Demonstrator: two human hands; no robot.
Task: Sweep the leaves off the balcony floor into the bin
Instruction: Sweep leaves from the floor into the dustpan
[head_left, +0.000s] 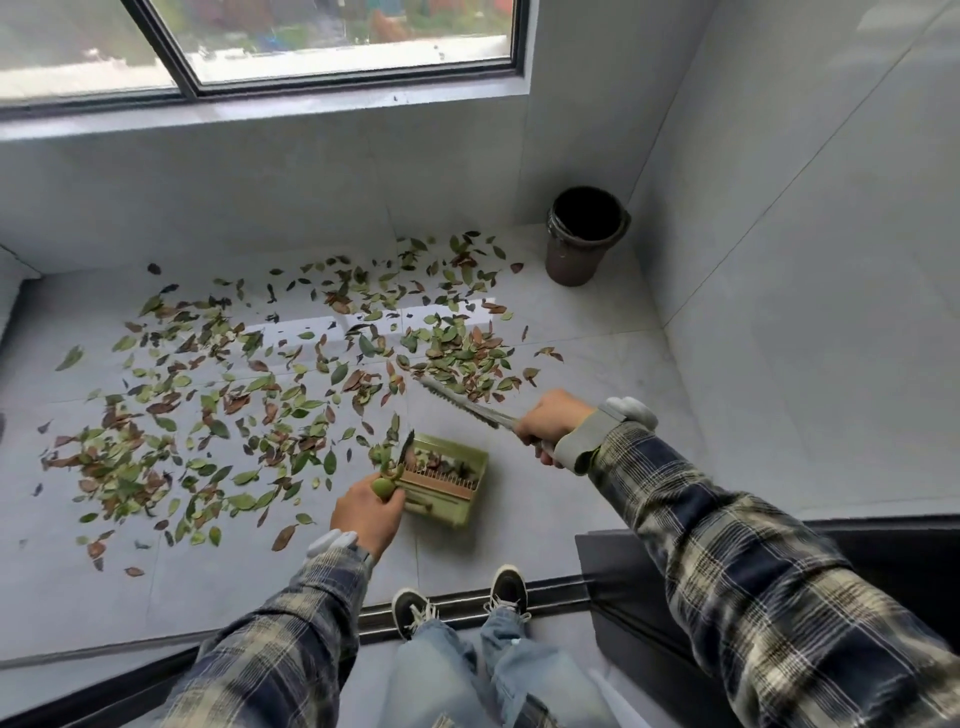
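Green and brown leaves (270, 395) lie scattered over the grey tiled balcony floor (587, 364). My left hand (370, 512) grips the handle of a green dustpan (449, 480) that rests on the floor with a few leaves inside. My right hand (551, 422) holds a grey hand brush (460, 404), whose head points up-left into a clump of leaves. A dark brown bin (586, 236) stands in the far right corner, its mouth open and dark.
A grey wall with a window (332, 41) runs along the far side and another wall closes the right. A dark door track (467, 608) lies near my shoes (410, 613). A black panel (883, 561) sits at lower right.
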